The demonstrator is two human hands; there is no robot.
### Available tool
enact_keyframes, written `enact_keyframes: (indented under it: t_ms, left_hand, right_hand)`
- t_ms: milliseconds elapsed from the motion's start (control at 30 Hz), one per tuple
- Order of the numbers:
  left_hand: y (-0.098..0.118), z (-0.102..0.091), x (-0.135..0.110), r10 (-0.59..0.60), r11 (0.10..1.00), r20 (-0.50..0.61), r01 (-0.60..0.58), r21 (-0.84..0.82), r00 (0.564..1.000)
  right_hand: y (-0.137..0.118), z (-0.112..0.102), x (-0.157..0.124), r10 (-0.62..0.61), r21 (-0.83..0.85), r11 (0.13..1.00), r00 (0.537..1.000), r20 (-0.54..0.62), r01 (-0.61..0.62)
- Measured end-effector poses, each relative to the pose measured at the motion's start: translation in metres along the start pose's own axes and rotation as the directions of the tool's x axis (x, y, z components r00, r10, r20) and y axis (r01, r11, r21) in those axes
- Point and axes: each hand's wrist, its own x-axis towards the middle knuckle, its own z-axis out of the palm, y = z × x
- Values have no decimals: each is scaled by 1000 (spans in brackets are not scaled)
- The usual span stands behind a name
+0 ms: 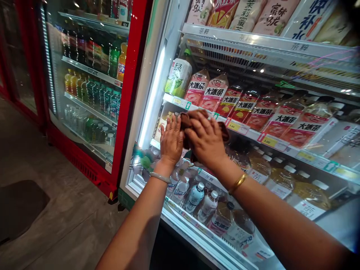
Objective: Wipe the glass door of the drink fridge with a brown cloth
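"Cloth [186, 120], brown and bunched: where exactly is it?"

"Against the glass front [285, 84] of a drinks cooler, pinned under the right hand [205, 137]. Its folds stick out on both sides."

"How would you expect it to handle?"

"Light, soft and limp, I'd say, with nothing fragile about it. It probably slides easily over smooth glass and needs a broad palm on the thick of the bundle; a loose corner would likely just flop."

"And the right hand itself?"

"Spread over the cloth from above, fingers a little apart and slightly bent. The palm side is hidden, so I can't tell whether they clamp a fold or only press."

"The left hand [171, 142]?"

"Just beside the cloth, fingers extended and close together, thumb alongside. It seems to lie flat on the glass, grasping nothing that shows; I can't tell if its fingertips meet the cloth's edge."

"What's around them?"

"A gold bangle [238, 183] on the right wrist, a pale bangle [160, 177] on the left. Behind the glass, iced tea bottles [263, 110] line a shelf, and further left stands a red-framed cooler [119, 123]."
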Motion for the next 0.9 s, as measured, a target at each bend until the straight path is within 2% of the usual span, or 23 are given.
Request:
enact_keyframes:
  t_ms: [100, 167, 233, 300, 367, 433, 500, 567, 633, 700, 800, 900]
  left_hand:
    - [13, 3, 2, 43, 999, 4, -43, 8, 999]
    - [26, 8, 2, 78, 997, 28, -78, 16, 997]
    - [39, 13, 2, 95, 995, 42, -96, 16, 995]
    - [52, 18, 2, 99, 995, 39, -100, 10, 994]
    - [62, 22, 3, 112, 994, 34, -112, -3, 993]
    - [68, 23, 4, 127, 991, 21, -127, -32, 992]
    - [72, 23, 5, 125, 989, -7, -126, -74, 992]
    - [77, 23, 6, 121, 986, -23, -123, -109, 992]
    - [83, 24, 5, 134, 984, -4, -133, -118, 991]
    - [93, 27, 3, 166, 980, 20, -162, -117, 986]
    - [110, 34, -1, 215, 971, 38, -209, -118, 976]
    - [123, 40, -3, 252, 962, 40, -246, -116, 967]
  right_hand:
    - [0, -14, -34, -181, 28, 983, 978, 101, 179]
    - [14, -33, -53, -225, 28, 974, 965, 138, 223]
    - [36, -53, -59, -165, -28, 985, 977, 134, 170]
    - [55, -66, -50, -46, -100, 993, 994, 94, 55]
    - [64, -68, -35, 55, -131, 990, 997, 44, -49]
    - [62, -62, -24, 97, -120, 989, 995, 38, -92]
    - [54, -55, -25, 65, -91, 994, 995, 72, -58]
    - [50, -55, -38, -17, -62, 998, 994, 110, 24]
    - [56, -65, -58, -104, -42, 993, 986, 130, 110]
    - [73, -83, -74, -137, -57, 988, 982, 134, 145]
    - [100, -109, -79, -53, -136, 988, 991, 125, 70]
    - [106, -114, -67, 23, -147, 989, 992, 122, -5]
